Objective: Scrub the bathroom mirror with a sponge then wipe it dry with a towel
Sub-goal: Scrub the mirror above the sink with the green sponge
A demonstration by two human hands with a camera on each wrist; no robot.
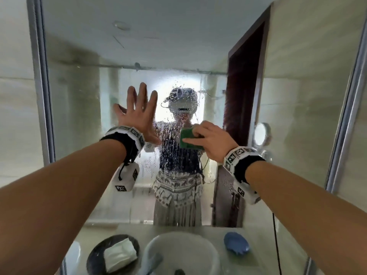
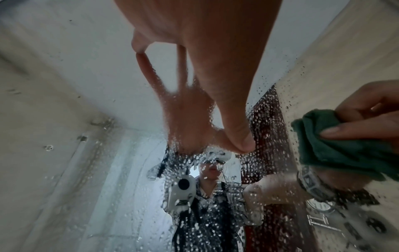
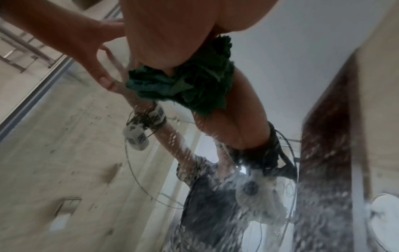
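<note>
Colours at the droplet-speckled mirror

Dark green sponge against it; below the mirror, a white basin, a blue dish to its right, a white folded cloth on a black plate to its left.

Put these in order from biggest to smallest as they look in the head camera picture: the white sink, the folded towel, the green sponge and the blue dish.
1. white sink
2. folded towel
3. green sponge and blue dish: these look alike, so no order.
</note>
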